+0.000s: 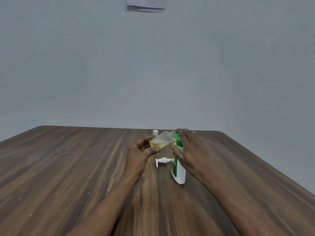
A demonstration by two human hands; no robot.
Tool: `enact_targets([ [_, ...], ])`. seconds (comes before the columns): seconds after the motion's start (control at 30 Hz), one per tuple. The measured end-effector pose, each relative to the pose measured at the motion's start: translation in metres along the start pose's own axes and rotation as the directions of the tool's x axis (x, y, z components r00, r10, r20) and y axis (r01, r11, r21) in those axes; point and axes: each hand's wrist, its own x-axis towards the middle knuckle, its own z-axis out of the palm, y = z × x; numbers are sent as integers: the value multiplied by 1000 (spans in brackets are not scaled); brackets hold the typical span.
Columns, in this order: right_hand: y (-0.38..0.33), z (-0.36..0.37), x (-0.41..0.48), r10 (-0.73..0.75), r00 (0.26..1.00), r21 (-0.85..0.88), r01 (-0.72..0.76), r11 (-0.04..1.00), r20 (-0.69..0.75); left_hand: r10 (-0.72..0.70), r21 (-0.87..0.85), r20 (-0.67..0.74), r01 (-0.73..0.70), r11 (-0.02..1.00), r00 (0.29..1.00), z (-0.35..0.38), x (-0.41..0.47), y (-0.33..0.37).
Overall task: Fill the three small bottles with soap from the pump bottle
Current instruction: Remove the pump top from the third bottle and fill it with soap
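My left hand (142, 151) grips a small clear bottle (162, 139) tilted on its side, with yellowish soap pooled in its lower part. Its open neck points right and meets the top of the white and green soap bottle (179, 169). My right hand (189, 149) grips that soap bottle around its upper part and tips it toward the small bottle. The white pump head (162, 161) lies loose on the table between my hands. A second small bottle with a white cap (155, 132) stands behind the held one, mostly hidden. A third small bottle is not visible.
The wooden table (68, 176) runs to a far edge just behind the bottles, against a pale grey wall. Papers (145, 5) hang on the wall high up. Small white specks dot the table's left side.
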Motion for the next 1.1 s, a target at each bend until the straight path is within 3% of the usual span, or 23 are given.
enact_targets([
  [0.37,-1,-2,4,-20,1000,-26,20,999,-13,-9,-18,-8,9,1000,1000,2,0,-1],
  [0.63,-5,2,-5,9,1000,54,-8,999,-7,-22,-46,1,22,999,1000,3,-5,-7],
  [0.9,-1,-4,4,-19,1000,-25,19,1000,0,-24,-82,1,24,996,1000,6,-3,-7],
  [1.1,-5,3,-7,20,1000,49,-19,999,-16,-27,-61,-5,27,998,1000,1,-3,-6],
])
